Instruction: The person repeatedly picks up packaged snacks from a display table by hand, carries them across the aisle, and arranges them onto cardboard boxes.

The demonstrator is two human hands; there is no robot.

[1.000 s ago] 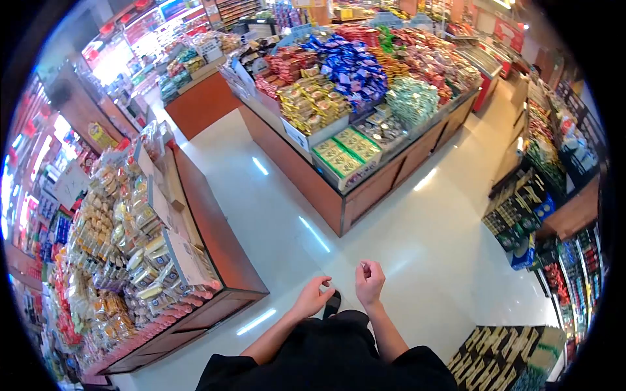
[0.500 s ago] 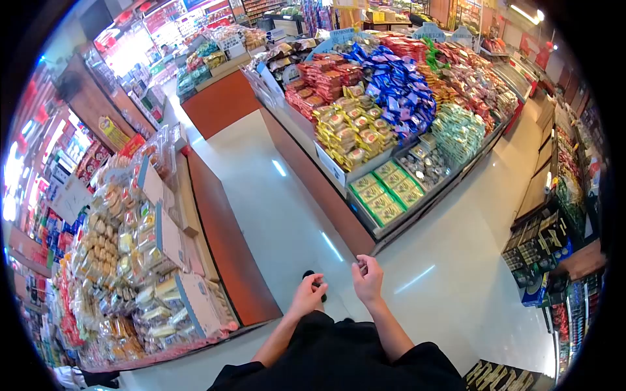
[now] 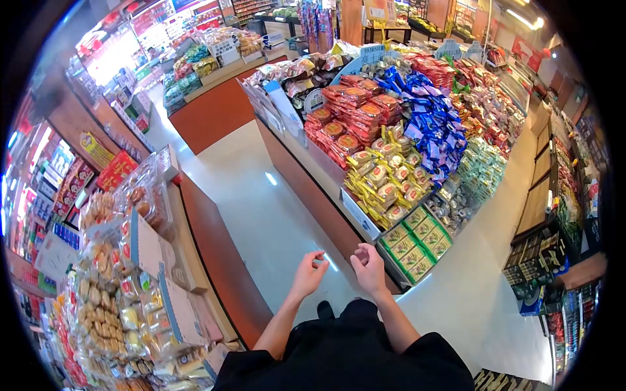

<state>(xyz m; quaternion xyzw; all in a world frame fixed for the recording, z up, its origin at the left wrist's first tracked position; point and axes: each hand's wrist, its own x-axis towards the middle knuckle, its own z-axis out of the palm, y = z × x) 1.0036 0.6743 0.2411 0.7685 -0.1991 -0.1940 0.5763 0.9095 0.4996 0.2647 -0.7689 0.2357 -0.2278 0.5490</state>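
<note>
My left hand (image 3: pixel 309 274) is held out over the aisle floor, fingers loosely bent and apart from the thumb, with nothing in it. Beside it, a short gap away, my right hand (image 3: pixel 370 267) is also loosely bent, open and without anything visible in its grasp. It is nearest the red-brown side panel (image 3: pixel 306 186) of the display counter, apart from it. Above and right of my hands lie yellow-wrapped snacks (image 3: pixel 385 176) and green boxes (image 3: pixel 415 242). Behind them are red-wrapped round packets (image 3: pixel 352 117) and a heap of blue packets (image 3: pixel 430 124).
On the left, a second counter holds bagged pastries (image 3: pixel 104 306) behind upright sign boards (image 3: pixel 179 313). Pale floor (image 3: pixel 244 189) runs between the counters. Dark shelving (image 3: pixel 535 251) lines the right side. Another red-brown counter (image 3: pixel 212 107) stands farther ahead.
The view has moved forward along the aisle, so the counters appear nearer. My left hand has risen in view, with its fingers stretched a little more; my right hand stays near the counter.
</note>
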